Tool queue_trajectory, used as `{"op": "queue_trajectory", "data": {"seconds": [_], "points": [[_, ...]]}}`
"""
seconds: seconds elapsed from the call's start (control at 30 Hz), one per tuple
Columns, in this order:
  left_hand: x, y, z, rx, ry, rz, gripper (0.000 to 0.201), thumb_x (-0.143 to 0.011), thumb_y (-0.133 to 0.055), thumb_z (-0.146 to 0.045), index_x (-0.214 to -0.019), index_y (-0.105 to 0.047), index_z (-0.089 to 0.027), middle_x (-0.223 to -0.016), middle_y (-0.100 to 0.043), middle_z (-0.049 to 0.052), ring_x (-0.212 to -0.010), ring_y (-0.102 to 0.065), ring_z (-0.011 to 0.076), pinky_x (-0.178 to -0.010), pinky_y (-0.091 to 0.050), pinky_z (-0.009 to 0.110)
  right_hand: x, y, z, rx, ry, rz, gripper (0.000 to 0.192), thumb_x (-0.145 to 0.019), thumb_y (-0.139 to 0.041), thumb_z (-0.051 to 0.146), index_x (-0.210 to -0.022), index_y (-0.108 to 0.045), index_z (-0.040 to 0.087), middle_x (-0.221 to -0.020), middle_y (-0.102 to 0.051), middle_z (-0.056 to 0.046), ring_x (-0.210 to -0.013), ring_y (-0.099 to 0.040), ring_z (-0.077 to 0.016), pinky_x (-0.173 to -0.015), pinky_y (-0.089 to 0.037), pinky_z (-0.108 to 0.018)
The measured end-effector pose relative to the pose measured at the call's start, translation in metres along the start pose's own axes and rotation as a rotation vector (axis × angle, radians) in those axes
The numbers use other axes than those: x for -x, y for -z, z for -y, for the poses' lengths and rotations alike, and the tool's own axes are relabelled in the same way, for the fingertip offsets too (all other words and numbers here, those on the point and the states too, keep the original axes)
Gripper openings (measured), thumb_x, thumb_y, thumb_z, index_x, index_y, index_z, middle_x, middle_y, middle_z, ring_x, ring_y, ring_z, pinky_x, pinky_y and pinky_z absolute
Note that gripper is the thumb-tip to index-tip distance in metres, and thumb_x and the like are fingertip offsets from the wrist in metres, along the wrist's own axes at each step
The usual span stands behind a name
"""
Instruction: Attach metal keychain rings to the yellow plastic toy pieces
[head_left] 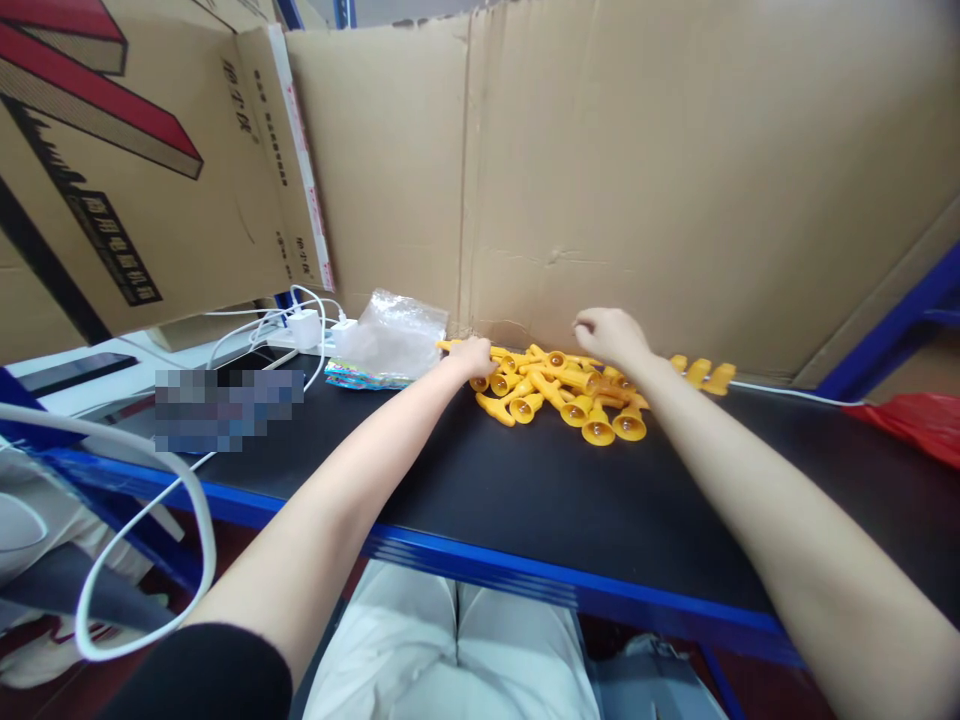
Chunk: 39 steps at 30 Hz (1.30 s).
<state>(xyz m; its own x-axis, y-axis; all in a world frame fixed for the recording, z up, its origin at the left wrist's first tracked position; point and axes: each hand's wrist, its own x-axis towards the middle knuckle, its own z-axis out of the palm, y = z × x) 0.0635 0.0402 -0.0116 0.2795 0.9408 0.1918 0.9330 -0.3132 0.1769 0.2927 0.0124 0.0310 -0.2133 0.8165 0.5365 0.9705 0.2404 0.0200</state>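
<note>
Both arms stretched fwd over the black counter [570, 500], forearms bare, reaching to a heap of yellow trumpet-shaped plastic pcs [566, 390] piled at the far edge, right against the cardboard wall [637, 170]. Left hand [474, 355] sits palm-down on the heap's left end, fingers curled loosely over a yellow pc – touching it, but can't tell if it's actually gripped or just covered. Right hand [609, 335] hovers over the heap's back-right part, wrist bent down, knuckles up, fingers bunched twd the pile; fingertips hidden behind the hand, so whether it holds a pc can't be told. Heap lies between the two hands & slightly nearer the viewer; bell ends of several pcs face the camera w/ an orange-ish centre. A few stray yellow pcs [705, 372] lie just right of the right wrist, by the wall. Left of the heap – a clear plastic bag [391, 333] on top of a colourful packet [360, 378], then a white charger [306, 327] w/ white cables [150, 520] looping off the counter edge. Printed carton [127, 160] leans in upper left. Red bag [911, 418] at far right of the counter. Below the blue counter edge, the person's light trousers [450, 660].
</note>
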Motion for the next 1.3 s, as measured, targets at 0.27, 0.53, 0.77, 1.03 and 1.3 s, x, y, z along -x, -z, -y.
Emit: {"op": "queue_trajectory", "data": {"seconds": [0.27,0.53,0.77,1.03,1.3], "points": [[-0.007,-0.002,0.003,0.045,0.010,0.097,0.029,-0.073,-0.060,-0.028,-0.099,-0.067,-0.016,-0.102,-0.070,0.012,-0.095,-0.065,0.0241,-0.080,-0.050,0.028,0.005,-0.004,0.059,-0.076,0.239,0.237,0.028,-0.078,-0.045,0.021,-0.094,-0.068,0.022,-0.102,-0.066,-0.003,-0.088,-0.060,-0.0205,-0.073,-0.043,-0.030],[0.003,0.003,0.005,0.116,0.001,-0.082,0.029,-0.081,-0.049,-0.031,-0.101,-0.068,-0.021,-0.105,-0.069,0.007,-0.101,-0.062,0.0224,-0.087,-0.046,0.029,0.009,-0.006,0.069,-0.059,0.215,0.297,0.031,-0.079,-0.045,0.018,-0.099,-0.069,0.018,-0.106,-0.066,-0.008,-0.092,-0.061,-0.0210,-0.077,-0.044,-0.030],[0.002,0.012,0.014,0.293,-0.079,-0.279,0.027,-0.088,-0.042,-0.030,-0.096,-0.066,-0.019,-0.092,-0.070,0.006,-0.083,-0.062,0.0178,-0.077,-0.045,0.028,0.006,-0.010,0.073,-0.278,0.194,0.290,0.026,-0.078,-0.049,0.015,-0.096,-0.069,0.017,-0.101,-0.068,-0.007,-0.091,-0.062,-0.0192,-0.081,-0.045,-0.028],[0.004,0.026,0.015,0.334,-0.103,-0.426,0.022,-0.087,-0.044,-0.021,-0.085,-0.065,-0.017,-0.079,-0.068,0.006,-0.074,-0.057,0.0163,-0.070,-0.041,0.027,0.002,-0.021,0.094,-0.906,-0.031,0.249,0.030,-0.090,-0.047,0.023,-0.115,-0.057,0.009,-0.115,-0.063,-0.016,-0.098,-0.061,-0.0174,-0.088,-0.047,-0.031],[0.027,0.025,-0.007,0.390,-0.243,-0.564,0.021,-0.088,-0.043,-0.021,-0.084,-0.063,-0.017,-0.075,-0.066,0.004,-0.068,-0.056,0.0141,-0.067,-0.041,0.026,0.005,-0.012,0.113,-1.488,-0.375,0.454,0.044,-0.096,-0.025,0.051,-0.109,-0.053,0.019,-0.084,-0.066,-0.008,-0.068,-0.063,-0.0157,-0.067,-0.049,-0.031]]}}
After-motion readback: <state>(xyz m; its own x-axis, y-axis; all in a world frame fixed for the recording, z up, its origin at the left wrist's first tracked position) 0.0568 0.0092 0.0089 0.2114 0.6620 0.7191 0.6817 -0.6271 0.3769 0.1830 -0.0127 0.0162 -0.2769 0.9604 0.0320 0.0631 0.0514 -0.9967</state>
